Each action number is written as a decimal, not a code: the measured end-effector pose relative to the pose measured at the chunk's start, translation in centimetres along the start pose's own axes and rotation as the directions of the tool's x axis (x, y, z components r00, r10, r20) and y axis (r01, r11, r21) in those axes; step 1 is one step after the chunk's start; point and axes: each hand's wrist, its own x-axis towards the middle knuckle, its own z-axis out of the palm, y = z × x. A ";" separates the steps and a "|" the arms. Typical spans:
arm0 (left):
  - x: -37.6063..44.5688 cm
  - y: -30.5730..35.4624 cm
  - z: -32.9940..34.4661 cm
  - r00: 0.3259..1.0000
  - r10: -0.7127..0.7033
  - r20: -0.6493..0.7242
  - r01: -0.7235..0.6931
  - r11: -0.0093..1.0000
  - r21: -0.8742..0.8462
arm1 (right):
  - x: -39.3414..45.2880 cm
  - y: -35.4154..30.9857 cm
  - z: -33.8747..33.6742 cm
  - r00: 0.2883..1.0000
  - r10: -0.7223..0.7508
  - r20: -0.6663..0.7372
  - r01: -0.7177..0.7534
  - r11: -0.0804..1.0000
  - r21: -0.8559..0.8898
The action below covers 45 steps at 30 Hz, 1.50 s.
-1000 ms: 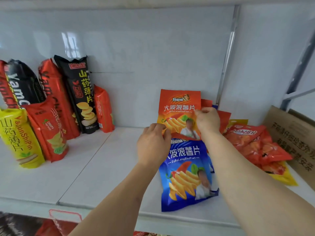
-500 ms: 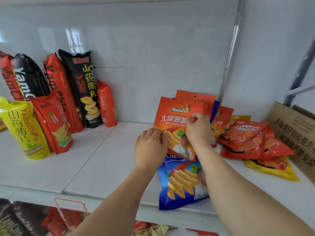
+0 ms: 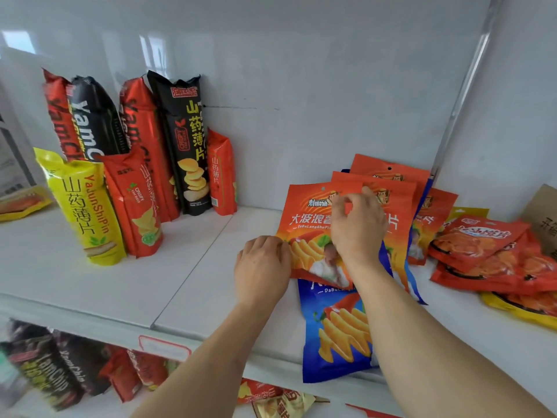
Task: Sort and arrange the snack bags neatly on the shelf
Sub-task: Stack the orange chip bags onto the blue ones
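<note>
Head view: orange chip bag upright mid-shelf, over blue bag lying flat. Right hand pinching orange bag's face near top; left hand curled at lower left edge, grip unclear. Judged light, soft, crinkly, slippery film; contents fragile. Best held by sealed top edge.

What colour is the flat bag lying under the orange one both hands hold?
Blue bag, with yellow wavy chips printed on it; head view.

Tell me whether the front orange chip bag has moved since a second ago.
Yes. The front orange chip bag slid down over the blue chip bag, covering more of its top.
</note>
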 end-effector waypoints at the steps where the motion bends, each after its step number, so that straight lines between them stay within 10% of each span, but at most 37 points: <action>1: 0.1 -0.2 -0.1 1.000 0.002 -0.007 -0.002 1.000 -0.005 | 0.1 -0.2 -0.1 1.000 -0.001 -0.009 0.002 1.000 0.021; 11: 0.0 -0.6 -0.6 0.999 0.051 -0.013 -0.050 0.998 0.025 | -1.2 -0.9 -0.9 0.971 -0.204 0.127 0.225 0.956 -0.188; 26: -2.8 -6.9 -9.7 0.975 0.207 -0.076 -0.151 0.879 0.453 | -8.6 -5.4 -0.8 0.679 -0.589 0.438 0.723 0.640 -0.259; 45: -4.9 -31.1 -29.4 0.964 0.254 -0.072 -0.169 0.805 0.569 | -26.9 -28.9 9.3 0.592 -0.624 0.510 0.745 0.665 -0.052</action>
